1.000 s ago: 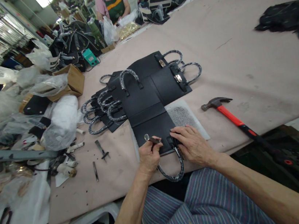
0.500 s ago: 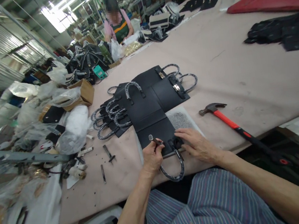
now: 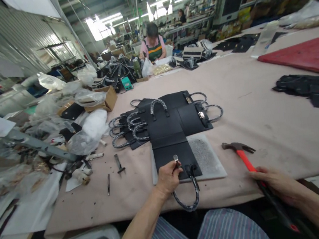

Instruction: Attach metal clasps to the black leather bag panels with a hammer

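Note:
A black leather bag panel (image 3: 173, 153) with a wrapped handle (image 3: 189, 201) lies over a grey slab (image 3: 207, 156) at the table's near edge. My left hand (image 3: 167, 180) is closed on a small metal punch (image 3: 176, 160) that stands upright on the panel. My right hand (image 3: 275, 185) has its fingers wrapped round the shaft of a red-handled hammer (image 3: 245, 160), whose head rests on the table to the right of the slab.
More black panels with handles (image 3: 173, 112) are stacked behind. Small tools (image 3: 118, 164) and plastic bags (image 3: 87, 131) lie at the left. Black pieces (image 3: 311, 89) and a red sheet (image 3: 306, 55) are at the right. Another person (image 3: 153, 44) works at the far end.
My right hand left the bag panel and moved right onto the hammer's shaft. The left hand stood the punch more upright. The camera tilted up.

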`<state>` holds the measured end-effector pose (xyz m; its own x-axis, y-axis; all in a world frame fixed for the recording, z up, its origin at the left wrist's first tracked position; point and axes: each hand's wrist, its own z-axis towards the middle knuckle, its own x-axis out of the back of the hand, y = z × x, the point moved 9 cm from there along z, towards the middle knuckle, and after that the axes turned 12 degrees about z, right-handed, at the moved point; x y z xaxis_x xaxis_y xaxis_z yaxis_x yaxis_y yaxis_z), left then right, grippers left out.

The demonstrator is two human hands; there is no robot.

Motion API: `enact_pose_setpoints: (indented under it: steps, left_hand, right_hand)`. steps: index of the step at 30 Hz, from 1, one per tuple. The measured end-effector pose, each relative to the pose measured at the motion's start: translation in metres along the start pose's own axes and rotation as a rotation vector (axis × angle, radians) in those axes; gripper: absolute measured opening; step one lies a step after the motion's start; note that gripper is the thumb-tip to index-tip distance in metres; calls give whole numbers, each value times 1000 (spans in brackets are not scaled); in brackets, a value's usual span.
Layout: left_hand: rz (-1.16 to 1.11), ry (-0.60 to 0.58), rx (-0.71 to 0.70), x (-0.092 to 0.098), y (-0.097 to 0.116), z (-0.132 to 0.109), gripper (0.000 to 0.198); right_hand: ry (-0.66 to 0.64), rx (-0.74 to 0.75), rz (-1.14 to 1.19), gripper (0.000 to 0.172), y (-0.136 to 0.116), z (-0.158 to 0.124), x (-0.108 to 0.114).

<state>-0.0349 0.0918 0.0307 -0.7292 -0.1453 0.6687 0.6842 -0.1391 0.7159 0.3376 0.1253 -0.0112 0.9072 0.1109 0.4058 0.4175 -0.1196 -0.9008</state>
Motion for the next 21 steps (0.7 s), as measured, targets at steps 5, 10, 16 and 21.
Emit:
enact_pose_setpoints:
  steps: [5,10,16,21]
  left_hand:
    - [-3,-12,-16,-1,0,1,15]
    - [11,-29,-26,-3,-2,2,13]
    - [38,-42,-12,-5,-2,1,14]
    - [25,-31,-25,-5,-3,1,12]
  right_hand:
    - [-46,-441,583,32,-47,-24,-45]
    - [-5,126,141,50,-181,-32,-41]
    - [-244,571,-472,45,-243,-45,-86]
    - [7,506,-339,52,-288,-49,-30]
